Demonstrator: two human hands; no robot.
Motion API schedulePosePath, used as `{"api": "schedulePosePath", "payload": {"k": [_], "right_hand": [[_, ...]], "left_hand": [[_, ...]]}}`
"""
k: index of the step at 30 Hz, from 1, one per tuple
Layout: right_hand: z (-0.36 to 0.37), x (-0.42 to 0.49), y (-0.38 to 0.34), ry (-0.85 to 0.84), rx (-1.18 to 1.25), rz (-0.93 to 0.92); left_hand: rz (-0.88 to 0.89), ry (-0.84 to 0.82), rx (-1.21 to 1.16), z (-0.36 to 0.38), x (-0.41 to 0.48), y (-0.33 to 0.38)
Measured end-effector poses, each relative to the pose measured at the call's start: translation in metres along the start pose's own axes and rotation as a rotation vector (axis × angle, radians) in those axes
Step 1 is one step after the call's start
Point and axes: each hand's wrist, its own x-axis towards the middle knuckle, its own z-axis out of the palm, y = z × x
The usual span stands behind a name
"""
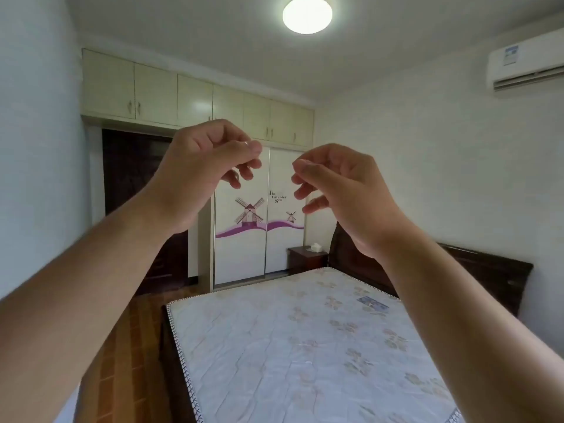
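Both my arms are raised in front of me, above a bare mattress (305, 346). My left hand (204, 172) is held up with its fingers curled and the thumb tip against the index finger. My right hand (338, 190) mirrors it a short gap to the right, thumb meeting the index finger and the other fingers curled below. Nothing shows between the fingers of either hand. The two hands do not touch each other.
The mattress lies on a dark wooden bed with a headboard (488, 276) at the right wall. A nightstand (305, 257) with a tissue box stands by a wardrobe (259, 227) with windmill doors. A dark doorway (131, 178) is at the left, an air conditioner (525, 65) high right.
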Motion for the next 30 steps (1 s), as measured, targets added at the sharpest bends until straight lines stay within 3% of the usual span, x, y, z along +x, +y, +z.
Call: {"api": "schedulePosePath", "payload": {"k": [16, 30], "right_hand": [[-0.004, 0.023, 0.123, -0.027, 0.074, 0.118], [0.119, 0.076, 0.181, -0.099, 0.074, 0.104]], "left_hand": [[-0.175, 0.196, 0.159, -0.002, -0.014, -0.082], [-0.230, 0.258, 0.240, -0.087, -0.023, -0.180]]}}
